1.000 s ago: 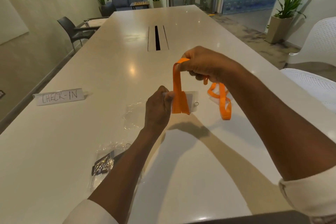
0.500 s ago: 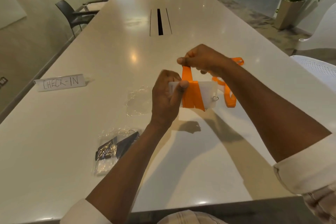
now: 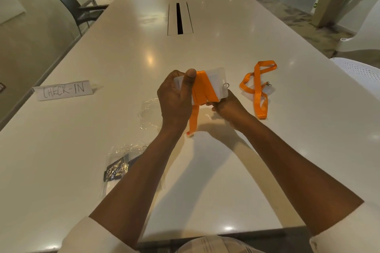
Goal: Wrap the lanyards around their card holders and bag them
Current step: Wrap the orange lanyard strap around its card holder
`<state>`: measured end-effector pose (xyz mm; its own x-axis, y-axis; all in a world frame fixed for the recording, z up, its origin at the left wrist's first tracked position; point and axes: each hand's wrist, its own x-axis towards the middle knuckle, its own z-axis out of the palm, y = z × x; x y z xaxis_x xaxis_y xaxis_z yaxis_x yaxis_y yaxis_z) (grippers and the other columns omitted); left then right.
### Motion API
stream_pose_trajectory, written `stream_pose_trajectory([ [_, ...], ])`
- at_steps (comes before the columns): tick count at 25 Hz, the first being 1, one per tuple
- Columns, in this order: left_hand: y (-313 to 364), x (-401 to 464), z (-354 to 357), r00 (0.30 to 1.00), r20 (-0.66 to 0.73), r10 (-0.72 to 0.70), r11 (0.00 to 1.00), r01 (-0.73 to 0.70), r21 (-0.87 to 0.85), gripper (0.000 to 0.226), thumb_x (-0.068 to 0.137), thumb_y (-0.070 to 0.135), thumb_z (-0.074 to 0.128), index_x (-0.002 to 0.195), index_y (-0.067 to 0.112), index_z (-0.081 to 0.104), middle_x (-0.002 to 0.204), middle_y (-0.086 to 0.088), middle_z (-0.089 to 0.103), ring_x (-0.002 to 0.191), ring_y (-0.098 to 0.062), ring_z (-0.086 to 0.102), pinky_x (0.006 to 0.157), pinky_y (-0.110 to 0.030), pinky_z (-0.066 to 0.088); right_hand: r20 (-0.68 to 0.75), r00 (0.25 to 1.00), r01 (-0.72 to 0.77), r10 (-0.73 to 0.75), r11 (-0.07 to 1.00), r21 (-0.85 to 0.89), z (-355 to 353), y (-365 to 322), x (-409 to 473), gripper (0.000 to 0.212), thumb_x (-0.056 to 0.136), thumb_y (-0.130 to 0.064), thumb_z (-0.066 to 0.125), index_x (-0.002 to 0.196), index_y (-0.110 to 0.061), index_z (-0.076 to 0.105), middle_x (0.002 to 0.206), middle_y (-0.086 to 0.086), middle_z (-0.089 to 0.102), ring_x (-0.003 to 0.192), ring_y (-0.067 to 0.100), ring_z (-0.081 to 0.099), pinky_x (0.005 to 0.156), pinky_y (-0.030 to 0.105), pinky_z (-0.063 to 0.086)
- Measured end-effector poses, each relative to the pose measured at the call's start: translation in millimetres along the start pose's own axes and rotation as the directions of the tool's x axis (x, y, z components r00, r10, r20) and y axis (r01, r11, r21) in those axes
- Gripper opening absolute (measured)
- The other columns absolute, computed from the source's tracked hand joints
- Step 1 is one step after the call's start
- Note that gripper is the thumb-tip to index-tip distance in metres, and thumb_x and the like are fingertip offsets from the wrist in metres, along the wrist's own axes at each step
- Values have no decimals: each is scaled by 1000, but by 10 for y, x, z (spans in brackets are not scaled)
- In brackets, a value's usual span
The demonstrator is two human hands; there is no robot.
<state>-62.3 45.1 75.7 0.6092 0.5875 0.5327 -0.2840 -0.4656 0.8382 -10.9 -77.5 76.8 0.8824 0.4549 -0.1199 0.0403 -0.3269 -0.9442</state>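
My left hand [image 3: 176, 98] grips a clear card holder [image 3: 218, 80] above the table, thumb pressed on its left side. An orange lanyard [image 3: 202, 88] is wound around the holder in several turns, and its loose end hangs down to the table. My right hand [image 3: 228, 107] is below the holder, pinching the strap at its lower edge. A second orange lanyard [image 3: 257, 86] with its clear holder lies flat on the table to the right. An empty clear bag [image 3: 150, 113] lies just left of my left hand. A bagged dark lanyard [image 3: 118, 167] lies near my left forearm.
A white "CHECK-IN" sign [image 3: 63, 90] stands at the left of the long white table [image 3: 205, 47]. A cable slot [image 3: 180, 18] runs down the table's middle. A dark chair [image 3: 78, 10] is at the far left, white chairs [image 3: 362, 72] at the right.
My right hand has come from above the holder down to its lower edge, carrying the strap around. The second lanyard, earlier behind my right arm, now shows on the table.
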Motion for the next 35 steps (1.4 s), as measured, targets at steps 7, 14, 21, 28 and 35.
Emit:
stream_pose_trajectory([
  [7, -90, 60, 8, 998, -47, -41, 998, 43, 36, 35, 85, 57, 48, 67, 28, 42, 59, 12, 44, 55, -4, 47, 55, -13, 40, 208, 966, 143, -151, 988, 53, 243, 250, -100, 27, 100, -35, 46, 125, -27, 51, 115, -9, 60, 97, 1, 59, 82, 13, 44],
  [14, -169, 154, -14, 984, -143, -106, 990, 118, 77, 40, 83, 63, 41, 71, 24, 40, 63, 10, 41, 56, -2, 46, 54, -8, 38, 43, 986, 167, -162, 972, -166, 418, 390, -158, 33, 104, -33, 36, 97, -8, 56, 77, -6, 62, 71, 8, 59, 67, 20, 45],
  [21, -422, 83, 17, 974, -172, -149, 976, 173, 135, 42, 84, 61, 41, 69, 23, 40, 63, 11, 39, 57, -6, 40, 56, -7, 36, -41, 989, 127, -141, 962, -242, 485, 418, -331, 38, 104, -34, 34, 90, -5, 55, 78, 10, 57, 71, 16, 54, 62, 28, 40],
  [28, -696, -75, 69, 989, -124, -85, 980, 106, 170, 41, 91, 51, 56, 74, 15, 46, 66, 7, 44, 62, -7, 41, 61, -16, 34, -5, 999, 50, -53, 964, -262, 377, 374, -375, 38, 105, -33, 33, 78, -14, 52, 68, 4, 53, 59, 13, 46, 56, 26, 33],
  [35, -625, -151, 70, 999, 37, 18, 971, -26, 238, 31, 95, 40, 60, 81, 13, 64, 75, 4, 62, 69, -14, 57, 64, -24, 44, 33, 997, -64, 64, 998, -8, 83, -37, -378, 39, 102, -35, 39, 72, -16, 55, 48, -4, 50, 47, 15, 46, 53, 31, 40],
])
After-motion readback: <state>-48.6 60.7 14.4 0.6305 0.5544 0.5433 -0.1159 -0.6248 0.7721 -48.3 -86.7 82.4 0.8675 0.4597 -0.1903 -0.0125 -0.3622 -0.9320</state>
